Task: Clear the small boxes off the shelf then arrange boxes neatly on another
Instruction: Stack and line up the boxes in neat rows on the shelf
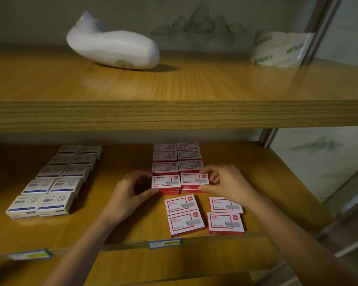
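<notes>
- Lower shelf (132,230), right half: red boxes (177,155), twelve tops counted.
  - Eight stand in a tight block two wide and four deep.
  - Four lie loose in front of the block as two pairs, the left pair skewed.
- Lower shelf, left half: white-and-blue boxes (56,184), ten tops, two wide and five deep.
- Left hand (132,188): fingers curled, thumb and fingertips gripping the left front box (165,181) of the red block by its left end.
- Right hand (225,182): fingers bent, pinching the right front box (194,180) by its right end.
- More red boxes show beneath both held boxes.
- Upper shelf (194,85): one white wrapped object (112,48) and one tape pack (281,49).
- Two price labels (164,243) on the lower shelf's front edge.
</notes>
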Tool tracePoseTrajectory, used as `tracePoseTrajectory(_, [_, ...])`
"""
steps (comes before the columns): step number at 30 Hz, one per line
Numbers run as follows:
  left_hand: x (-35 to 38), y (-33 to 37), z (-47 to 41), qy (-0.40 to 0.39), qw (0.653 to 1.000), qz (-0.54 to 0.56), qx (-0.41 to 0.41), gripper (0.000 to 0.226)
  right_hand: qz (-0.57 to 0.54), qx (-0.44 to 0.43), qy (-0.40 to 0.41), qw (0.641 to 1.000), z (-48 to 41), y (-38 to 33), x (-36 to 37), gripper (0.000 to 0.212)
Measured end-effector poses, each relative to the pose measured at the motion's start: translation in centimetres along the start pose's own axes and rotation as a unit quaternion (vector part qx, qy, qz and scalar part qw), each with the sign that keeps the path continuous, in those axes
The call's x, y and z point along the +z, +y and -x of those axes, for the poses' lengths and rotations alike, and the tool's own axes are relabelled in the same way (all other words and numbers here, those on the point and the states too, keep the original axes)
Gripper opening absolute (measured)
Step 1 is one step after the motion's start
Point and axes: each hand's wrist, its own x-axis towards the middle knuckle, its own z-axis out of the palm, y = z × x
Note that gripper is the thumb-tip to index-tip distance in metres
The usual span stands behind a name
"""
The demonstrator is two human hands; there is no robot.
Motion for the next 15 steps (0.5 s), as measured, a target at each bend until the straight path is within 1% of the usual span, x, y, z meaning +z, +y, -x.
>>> tracePoseTrajectory(3, [0.0, 0.6, 0.7, 0.034, 0.999, -0.004, -0.004, 0.051, 0.021, -0.016, -0.002, 1.000, 0.7, -0.4, -0.6, 0.046])
tracePoseTrajectory(4, [-0.2, 1.0, 1.1, 0.046, 0.999, 0.006, 0.006, 0.051, 0.030, -0.020, 0.002, 0.999, 1.2, -0.5, -1.0, 0.046])
tracePoseTrajectory(6, [-0.6, 1.9, 2.3, 0.050, 0.998, 0.017, 0.039, 0.043, 0.035, -0.023, 0.021, 0.999, 2.6, -0.5, -1.7, 0.041])
tracePoseTrajectory(9, [-0.3, 3.1, 4.5, 0.019, 0.996, -0.030, 0.082, 0.034, 0.018, -0.024, 0.047, 0.998, 5.5, -0.3, -2.7, 0.028])
tracePoseTrajectory(10, [0.1, 3.2, 5.2, 0.005, 0.995, -0.047, 0.088, 0.037, 0.012, -0.019, 0.044, 0.999, 6.5, -0.2, -2.9, 0.026])
tracePoseTrajectory(12, [1.2, 3.2, 6.4, -0.024, 0.990, -0.099, 0.097, 0.056, 0.003, -0.005, 0.029, 1.000, 8.2, 0.0, -3.1, 0.029])
tracePoseTrajectory(14, [2.0, 2.9, 7.3, -0.035, 0.980, -0.173, 0.093, 0.072, 0.014, -0.009, 0.012, 1.000, 9.5, 0.5, -2.8, 0.044])
tracePoseTrajectory(15, [2.3, 2.8, 7.5, -0.038, 0.974, -0.201, 0.094, 0.074, 0.021, -0.015, 0.001, 1.000, 10.1, 0.7, -2.5, 0.050])
